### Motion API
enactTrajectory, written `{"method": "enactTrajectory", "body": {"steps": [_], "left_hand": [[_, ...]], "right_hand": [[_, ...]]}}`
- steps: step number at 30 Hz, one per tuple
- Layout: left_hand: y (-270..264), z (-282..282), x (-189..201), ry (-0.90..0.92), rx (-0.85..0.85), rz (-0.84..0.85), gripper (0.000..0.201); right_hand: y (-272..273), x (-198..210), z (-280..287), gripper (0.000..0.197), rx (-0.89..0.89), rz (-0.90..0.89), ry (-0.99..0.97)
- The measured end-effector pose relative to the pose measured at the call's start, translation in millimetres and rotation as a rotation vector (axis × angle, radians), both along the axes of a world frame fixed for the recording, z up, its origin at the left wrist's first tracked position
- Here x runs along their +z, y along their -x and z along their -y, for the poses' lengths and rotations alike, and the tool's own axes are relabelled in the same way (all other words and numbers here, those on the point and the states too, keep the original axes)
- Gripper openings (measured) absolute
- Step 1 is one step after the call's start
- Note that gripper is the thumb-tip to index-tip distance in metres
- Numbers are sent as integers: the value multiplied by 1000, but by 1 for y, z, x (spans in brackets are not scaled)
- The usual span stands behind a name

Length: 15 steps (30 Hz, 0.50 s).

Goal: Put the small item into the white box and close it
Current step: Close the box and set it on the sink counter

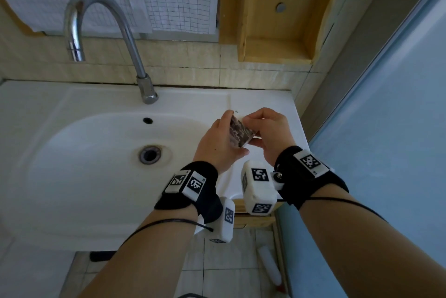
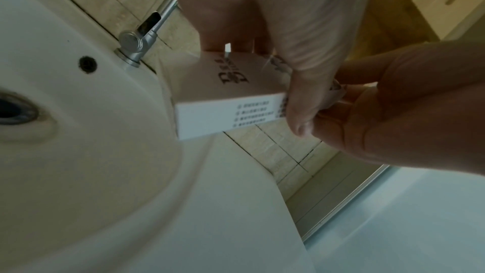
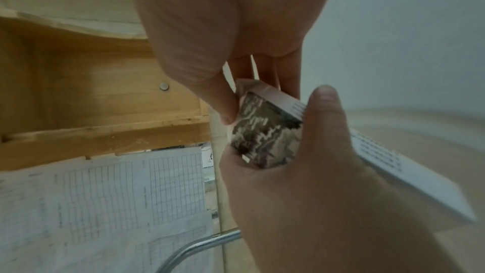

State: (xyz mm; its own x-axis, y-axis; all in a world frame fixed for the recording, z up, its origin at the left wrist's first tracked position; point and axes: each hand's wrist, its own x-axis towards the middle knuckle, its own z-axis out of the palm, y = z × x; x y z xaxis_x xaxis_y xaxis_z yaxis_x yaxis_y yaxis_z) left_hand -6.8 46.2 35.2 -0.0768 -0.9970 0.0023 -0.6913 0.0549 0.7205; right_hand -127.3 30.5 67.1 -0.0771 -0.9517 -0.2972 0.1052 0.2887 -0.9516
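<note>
Above the right side of a white sink (image 1: 96,177), a person's left hand (image 1: 217,143) grips the white box (image 2: 225,99), its fingers wrapped round it. The right hand (image 1: 268,133) pinches the camouflage-patterned small item (image 3: 265,138) at the box's open end. The item appears partly inserted; pushing it home and closing the flap seemingly remain.

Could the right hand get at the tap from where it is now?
Probably not right away: the right hand is pinching the white box together with the left hand. Nothing stands between it and the tap.
</note>
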Motion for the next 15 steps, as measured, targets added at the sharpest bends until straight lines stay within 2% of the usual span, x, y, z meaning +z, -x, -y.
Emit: {"method": "enactTrajectory", "body": {"steps": [3, 7, 10, 15], "left_hand": [[2, 0, 0, 13, 54, -13, 85], [1, -1, 0, 3, 86, -3, 80], [-1, -5, 2, 2, 75, 10, 77], [-5, -4, 18, 16, 66, 25, 74]], "right_hand": [[-4, -2, -6, 5, 29, -9, 22], [-6, -7, -10, 20, 26, 23, -10], [-6, -5, -11, 20, 23, 80, -55], [-9, 13, -7, 20, 88, 36, -27]]}}
